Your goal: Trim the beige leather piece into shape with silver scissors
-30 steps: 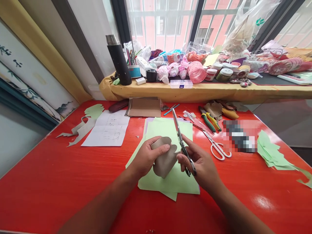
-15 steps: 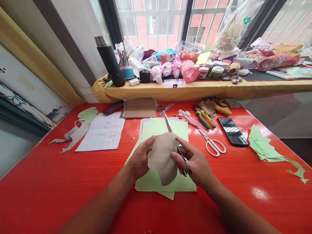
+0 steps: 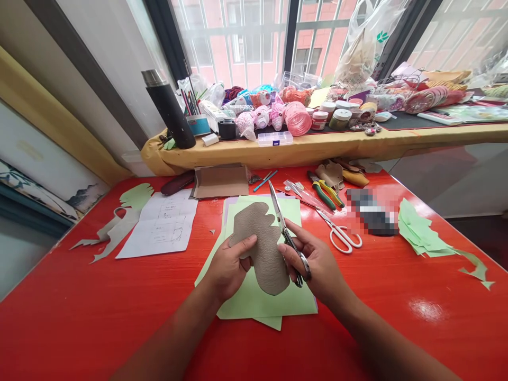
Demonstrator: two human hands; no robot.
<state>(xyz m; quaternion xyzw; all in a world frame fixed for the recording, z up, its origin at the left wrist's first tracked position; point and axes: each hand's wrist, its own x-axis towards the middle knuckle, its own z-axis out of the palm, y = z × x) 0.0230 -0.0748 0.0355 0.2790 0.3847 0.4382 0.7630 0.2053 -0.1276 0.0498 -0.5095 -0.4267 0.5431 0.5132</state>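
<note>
My left hand (image 3: 228, 264) pinches the left edge of a flat taupe leather cut-out (image 3: 262, 246), held up over a stack of light green paper sheets (image 3: 273, 301). My right hand (image 3: 313, 264) is closed round the handles of metal scissors (image 3: 283, 227). The scissor blades point away from me along the right edge of the cut-out. Both hands are above the middle of the red table (image 3: 99, 317).
White-handled scissors (image 3: 341, 235), green and yellow pliers (image 3: 323, 193), a blurred dark object (image 3: 371, 211) and green paper scraps (image 3: 420, 238) lie to the right. A printed sheet (image 3: 162, 225), grey cut-outs (image 3: 111, 233) and cardboard (image 3: 222, 180) lie left and behind. A cluttered shelf (image 3: 317, 145) holds a black flask (image 3: 169, 111).
The leather piece, folded over my left fingers a second ago, now lies opened out flat and upright. The scissors stayed in my right hand beside its right edge. The view drifted slightly.
</note>
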